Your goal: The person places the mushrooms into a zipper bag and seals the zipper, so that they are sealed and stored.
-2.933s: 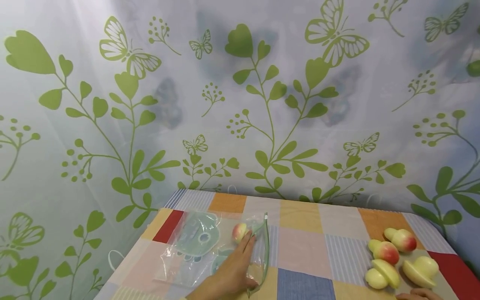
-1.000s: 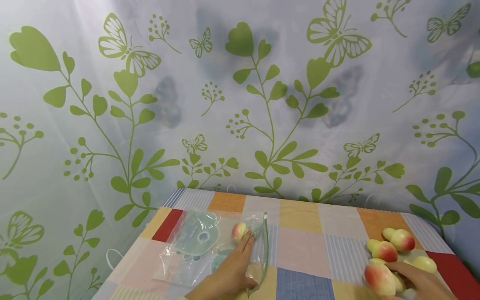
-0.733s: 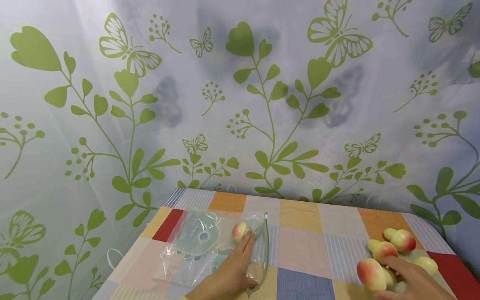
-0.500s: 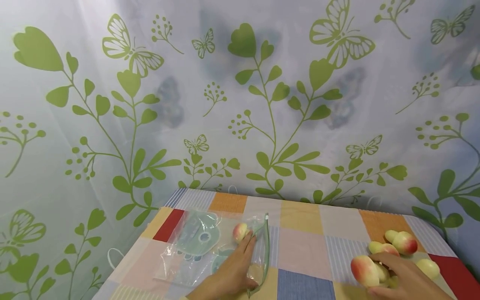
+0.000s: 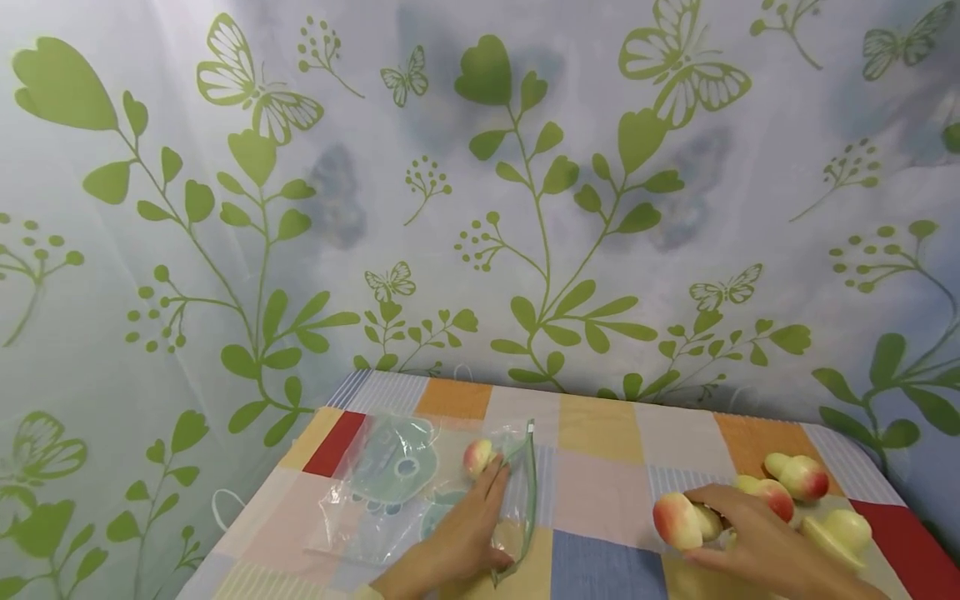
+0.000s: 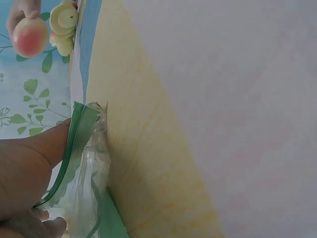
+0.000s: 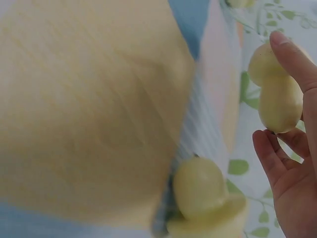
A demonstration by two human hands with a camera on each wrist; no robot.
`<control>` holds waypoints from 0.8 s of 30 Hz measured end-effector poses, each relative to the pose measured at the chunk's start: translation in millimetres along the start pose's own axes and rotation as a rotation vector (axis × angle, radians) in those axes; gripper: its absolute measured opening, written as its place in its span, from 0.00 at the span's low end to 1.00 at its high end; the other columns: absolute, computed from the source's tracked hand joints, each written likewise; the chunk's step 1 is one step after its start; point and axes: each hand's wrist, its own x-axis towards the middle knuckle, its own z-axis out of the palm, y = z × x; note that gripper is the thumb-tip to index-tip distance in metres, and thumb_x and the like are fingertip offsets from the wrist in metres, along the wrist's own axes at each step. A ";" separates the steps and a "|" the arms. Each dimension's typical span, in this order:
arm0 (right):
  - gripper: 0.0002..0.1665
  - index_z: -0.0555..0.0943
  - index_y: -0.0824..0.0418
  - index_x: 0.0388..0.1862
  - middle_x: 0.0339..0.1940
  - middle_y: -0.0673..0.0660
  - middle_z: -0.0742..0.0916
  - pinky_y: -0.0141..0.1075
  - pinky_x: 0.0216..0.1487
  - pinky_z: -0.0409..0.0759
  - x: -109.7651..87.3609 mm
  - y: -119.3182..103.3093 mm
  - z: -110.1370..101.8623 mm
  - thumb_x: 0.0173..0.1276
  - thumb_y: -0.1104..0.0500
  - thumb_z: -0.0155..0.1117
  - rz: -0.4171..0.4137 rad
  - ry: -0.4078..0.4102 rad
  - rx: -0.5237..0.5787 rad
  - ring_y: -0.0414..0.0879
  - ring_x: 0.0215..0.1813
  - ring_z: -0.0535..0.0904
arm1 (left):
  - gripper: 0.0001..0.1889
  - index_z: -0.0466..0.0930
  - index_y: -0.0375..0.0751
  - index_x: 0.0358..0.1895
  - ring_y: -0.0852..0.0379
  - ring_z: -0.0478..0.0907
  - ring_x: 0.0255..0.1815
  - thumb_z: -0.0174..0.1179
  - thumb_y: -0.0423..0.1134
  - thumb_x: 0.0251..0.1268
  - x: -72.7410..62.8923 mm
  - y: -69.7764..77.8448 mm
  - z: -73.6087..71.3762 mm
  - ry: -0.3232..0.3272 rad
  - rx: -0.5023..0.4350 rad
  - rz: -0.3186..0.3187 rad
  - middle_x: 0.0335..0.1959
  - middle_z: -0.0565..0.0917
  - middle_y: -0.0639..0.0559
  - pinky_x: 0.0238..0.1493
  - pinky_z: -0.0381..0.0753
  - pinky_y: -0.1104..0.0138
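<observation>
My left hand grips the mouth of a clear zip bag with green prints, which lies on the left of the table. Its thumb overlaps the green zip edge in the left wrist view. A red-and-yellow toy mushroom shows through the film by the fingertips. On the right, my right hand pinches another toy mushroom between thumb and fingers, its rounded cap facing left. The pale stalk shows in the right wrist view. Part of the bag is hidden under my left hand.
Several more toy mushrooms lie in a group at the right, partly on a grey board. A patchwork cloth covers the table. Behind it hangs a curtain with green leaves and butterflies.
My right hand has come in from the right edge, taken the front toy mushroom from the group and carried it left. My left hand stays on the bag.
</observation>
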 end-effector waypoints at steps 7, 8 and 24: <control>0.34 0.81 0.52 0.61 0.53 0.42 0.84 0.38 0.49 0.83 16.3 -10.2 20.2 0.63 0.35 0.74 0.065 -0.117 0.046 0.39 0.53 0.80 | 0.68 0.48 0.28 0.81 0.37 0.60 0.78 0.87 0.45 0.39 0.1 0.8 -0.1 -0.013 -0.016 -0.013 0.82 0.50 0.32 0.72 0.69 0.54; 0.34 0.81 0.53 0.60 0.53 0.43 0.85 0.37 0.48 0.83 18.5 -10.2 22.8 0.62 0.36 0.76 0.022 -0.089 0.039 0.39 0.52 0.80 | 0.68 0.48 0.28 0.81 0.37 0.60 0.77 0.86 0.45 0.39 0.0 1.0 -0.3 -0.014 -0.016 -0.013 0.82 0.50 0.32 0.72 0.69 0.54; 0.36 0.82 0.66 0.53 0.46 0.47 0.86 0.32 0.36 0.84 52.0 -12.3 40.8 0.52 0.47 0.86 -0.290 0.144 0.095 0.33 0.41 0.80 | 0.68 0.48 0.28 0.81 0.38 0.60 0.78 0.86 0.46 0.39 0.4 0.2 -2.3 -0.021 0.010 -0.023 0.82 0.49 0.33 0.72 0.68 0.55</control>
